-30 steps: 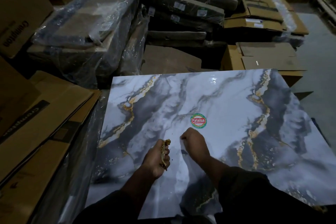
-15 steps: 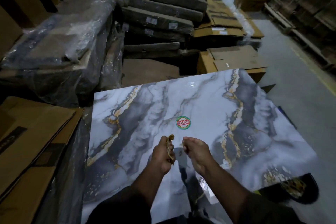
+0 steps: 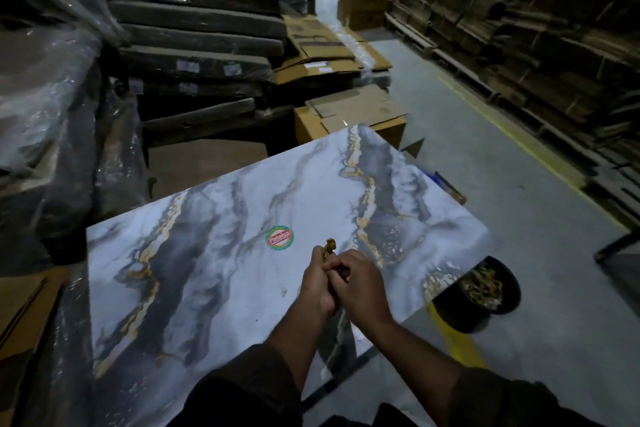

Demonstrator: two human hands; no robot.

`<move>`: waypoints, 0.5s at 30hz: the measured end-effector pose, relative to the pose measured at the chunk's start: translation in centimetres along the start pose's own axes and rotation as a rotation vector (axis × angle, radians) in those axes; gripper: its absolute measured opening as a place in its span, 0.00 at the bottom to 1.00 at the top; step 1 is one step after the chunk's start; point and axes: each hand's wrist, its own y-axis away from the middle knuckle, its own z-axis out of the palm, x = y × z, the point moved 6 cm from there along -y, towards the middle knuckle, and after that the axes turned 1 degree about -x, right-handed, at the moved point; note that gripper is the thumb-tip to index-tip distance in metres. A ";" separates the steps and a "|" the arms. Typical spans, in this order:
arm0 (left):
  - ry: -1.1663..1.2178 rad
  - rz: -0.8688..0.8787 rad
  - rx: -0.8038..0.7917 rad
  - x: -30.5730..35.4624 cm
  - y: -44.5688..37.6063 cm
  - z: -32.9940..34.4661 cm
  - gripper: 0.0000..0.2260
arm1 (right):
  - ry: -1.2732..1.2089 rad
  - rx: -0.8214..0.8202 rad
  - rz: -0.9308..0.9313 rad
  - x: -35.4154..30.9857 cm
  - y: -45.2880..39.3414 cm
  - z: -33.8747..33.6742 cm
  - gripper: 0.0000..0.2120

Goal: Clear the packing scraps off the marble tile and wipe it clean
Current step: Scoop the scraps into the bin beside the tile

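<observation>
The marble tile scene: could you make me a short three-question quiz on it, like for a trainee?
1. True or false: the round sticker lies on the marble tile.
2. Which hand holds the brownish scrap? A) left hand B) right hand C) neither
3. Fill in: the black tub with scraps inside stands on the ____, off the tile's right side.

Key: 1 true; 2 A, with the right hand closed over the left; 3 floor.
</observation>
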 end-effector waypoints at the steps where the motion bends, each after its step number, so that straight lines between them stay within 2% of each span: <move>1: -0.003 -0.011 0.008 -0.6 -0.2 0.6 0.16 | 0.020 0.017 -0.013 0.6 0.1 -0.7 0.08; 3: -0.033 -0.016 0.015 -1.8 -0.7 1.9 0.18 | -0.023 0.065 0.018 1.8 0.2 -2.2 0.08; 6: -0.123 -0.005 -0.009 -3.7 -1.7 4.6 0.17 | -0.251 0.118 0.197 4.9 -0.6 -5.0 0.14; 10: -0.153 -0.019 -0.053 -7.3 -3.5 8.8 0.22 | -0.635 0.016 0.395 10.0 -1.7 -8.9 0.15; 15: -0.233 -0.022 -0.036 -12.3 -6.3 12.4 0.20 | -0.637 0.026 0.443 15.5 -2.5 -14.1 0.22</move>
